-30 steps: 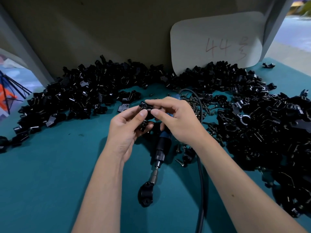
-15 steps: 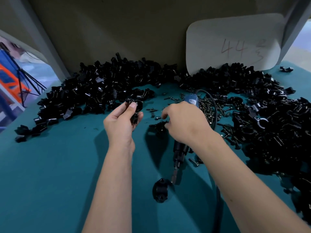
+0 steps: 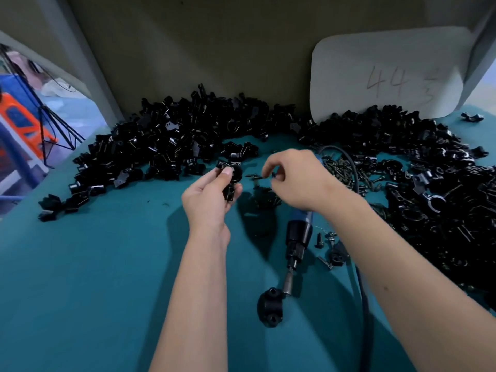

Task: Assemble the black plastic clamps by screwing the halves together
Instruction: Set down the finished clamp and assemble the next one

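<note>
The only writing I can make out is on the pale card (image 3: 386, 76) leaning against the far wall on the right: a handwritten "44" followed by a character I can't read. No brand is legible on the blue-bodied electric screwdriver (image 3: 296, 234), which lies on the teal surface (image 3: 94, 277) near the middle with its bit pointing toward the near edge, partly under the right forearm.

The left hand (image 3: 212, 194) holds a black clamp (image 3: 231, 178) up in front of the far pile, thumb pressed on top and fingers curled around it. It looks like two halves mated together, but it's too dark to be sure. The right hand (image 3: 298, 178) is just right of it with fingertips pinched together on something tiny, probably a screw (image 3: 273, 175), but it's too blurry to call.

One assembled clamp (image 3: 269, 307) sits alone on the surface, touching the screwdriver's bit tip. Loose clamp halves (image 3: 171, 140) are heaped in a big arc from far left round to the right side, way too many to count. A scatter of screws (image 3: 346, 170) lies just right of the right hand, also uncountable, with a few more beside the screwdriver. One black cable (image 3: 354, 183) loops through them.
</note>
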Available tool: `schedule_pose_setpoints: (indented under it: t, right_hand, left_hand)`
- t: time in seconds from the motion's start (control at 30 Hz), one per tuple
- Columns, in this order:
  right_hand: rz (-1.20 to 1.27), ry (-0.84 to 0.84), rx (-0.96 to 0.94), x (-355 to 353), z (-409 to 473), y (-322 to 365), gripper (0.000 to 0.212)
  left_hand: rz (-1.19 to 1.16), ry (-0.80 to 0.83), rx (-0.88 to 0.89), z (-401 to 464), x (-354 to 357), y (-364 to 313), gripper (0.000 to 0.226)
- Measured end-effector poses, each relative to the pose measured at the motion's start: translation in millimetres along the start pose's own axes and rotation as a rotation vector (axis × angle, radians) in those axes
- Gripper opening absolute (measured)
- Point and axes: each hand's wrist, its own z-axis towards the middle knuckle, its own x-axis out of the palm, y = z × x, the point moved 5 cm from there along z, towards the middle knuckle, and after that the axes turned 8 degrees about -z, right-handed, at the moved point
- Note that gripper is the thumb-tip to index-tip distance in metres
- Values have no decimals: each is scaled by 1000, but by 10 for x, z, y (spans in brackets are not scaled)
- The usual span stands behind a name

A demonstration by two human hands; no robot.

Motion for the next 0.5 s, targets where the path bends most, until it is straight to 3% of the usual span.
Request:
schedule_pose_setpoints:
  t: [0.1, 0.2, 0.27, 0.33, 0.5]
  right_hand:
    - [250, -78, 117, -51, -15, -187, 28]
    - [606, -133, 185, 7, -116, -363, 24]
    - [828, -142, 180, 67, -173, -434, 15]
    - [931, -168, 147, 94, -193, -466, 15]
    - [1072, -201, 49, 117, -215, -440, 22]
  left_hand:
    - [76, 73, -32, -22, 40, 44, 8]
    - [185, 207, -26, -57, 125, 54, 31]
    - [229, 273, -31, -78, 164, 85, 25]
    - [245, 321, -32, -93, 200, 113, 11]
    - [278, 443, -17, -177, 305, 176, 15]
